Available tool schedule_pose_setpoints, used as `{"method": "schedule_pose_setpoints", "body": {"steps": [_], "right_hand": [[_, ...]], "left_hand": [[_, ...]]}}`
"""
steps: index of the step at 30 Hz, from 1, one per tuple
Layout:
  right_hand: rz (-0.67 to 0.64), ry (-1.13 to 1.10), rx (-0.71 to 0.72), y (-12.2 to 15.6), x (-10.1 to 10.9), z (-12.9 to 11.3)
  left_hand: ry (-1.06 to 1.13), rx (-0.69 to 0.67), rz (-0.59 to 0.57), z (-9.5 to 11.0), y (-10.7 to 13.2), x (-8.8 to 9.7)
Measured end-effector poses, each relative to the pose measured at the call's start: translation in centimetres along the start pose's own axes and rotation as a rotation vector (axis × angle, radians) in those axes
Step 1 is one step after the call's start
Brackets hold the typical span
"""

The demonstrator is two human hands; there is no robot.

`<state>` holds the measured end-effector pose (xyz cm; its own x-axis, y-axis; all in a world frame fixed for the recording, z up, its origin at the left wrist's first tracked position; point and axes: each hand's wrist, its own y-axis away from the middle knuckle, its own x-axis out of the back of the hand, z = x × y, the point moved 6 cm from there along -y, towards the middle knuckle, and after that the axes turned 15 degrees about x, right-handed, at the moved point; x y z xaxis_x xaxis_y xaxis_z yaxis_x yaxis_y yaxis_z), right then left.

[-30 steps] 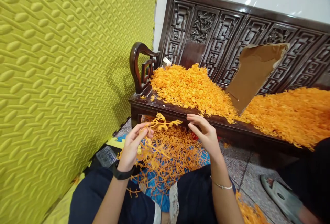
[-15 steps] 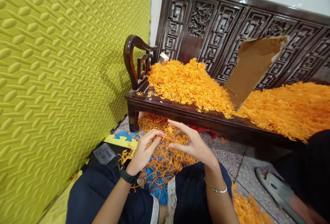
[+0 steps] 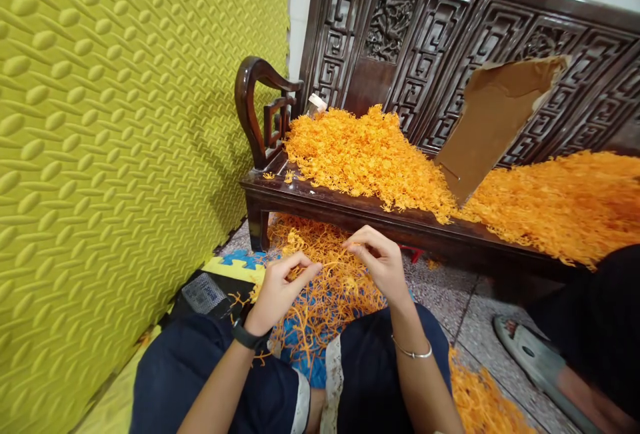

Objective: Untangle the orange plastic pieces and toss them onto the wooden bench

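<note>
My left hand [image 3: 283, 287] is closed in a pinch, thumb against fingertips, at the end of a thin orange strand [image 3: 334, 263] that is hard to separate from the pile behind. My right hand [image 3: 381, 262] is pinched too, with a bit of orange at its fingertips. The two hands are a short gap apart, above a tangled heap of orange stringy pieces [image 3: 313, 317] between my knees. That heap lies partly on a blue mat [image 3: 316, 374] and reaches back under the bench.
A dark carved wooden bench [image 3: 320, 198] bears mounds of small orange pieces [image 3: 370, 154], with a cardboard sheet [image 3: 490, 121] standing between them. Yellow foam matting [image 3: 125, 121] rises at left. Another person's sandalled foot [image 3: 535, 357] is at right, near more orange pieces [image 3: 480, 394].
My right hand has moved slightly up and right, its spread fingers closing into a pinch. My left hand stays nearly in place. The view has shifted slightly.
</note>
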<state>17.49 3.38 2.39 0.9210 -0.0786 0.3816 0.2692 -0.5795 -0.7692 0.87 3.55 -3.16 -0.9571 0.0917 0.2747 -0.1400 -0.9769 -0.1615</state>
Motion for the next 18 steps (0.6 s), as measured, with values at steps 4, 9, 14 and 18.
{"method": "schedule_pose_setpoints", "body": {"steps": [4, 9, 14, 18], "right_hand": [[0.297, 0.038, -0.089, 0.8, 1.9, 1.2], [0.665, -0.091, -0.166, 2.6, 7.7, 2.5], [0.516, -0.161, -0.145, 3.0, 10.4, 1.7], [0.171, -0.213, -0.131, 2.1, 7.3, 1.2]], "left_hand": [[0.0, 0.004, -0.046, 0.1, 0.6, -1.4], [-0.032, -0.009, -0.101, 0.0, 1.0, -2.4], [-0.035, 0.001, -0.031, -0.2, 0.4, -1.3], [-0.066, -0.04, -0.005, 0.4, 0.5, -0.8]]}}
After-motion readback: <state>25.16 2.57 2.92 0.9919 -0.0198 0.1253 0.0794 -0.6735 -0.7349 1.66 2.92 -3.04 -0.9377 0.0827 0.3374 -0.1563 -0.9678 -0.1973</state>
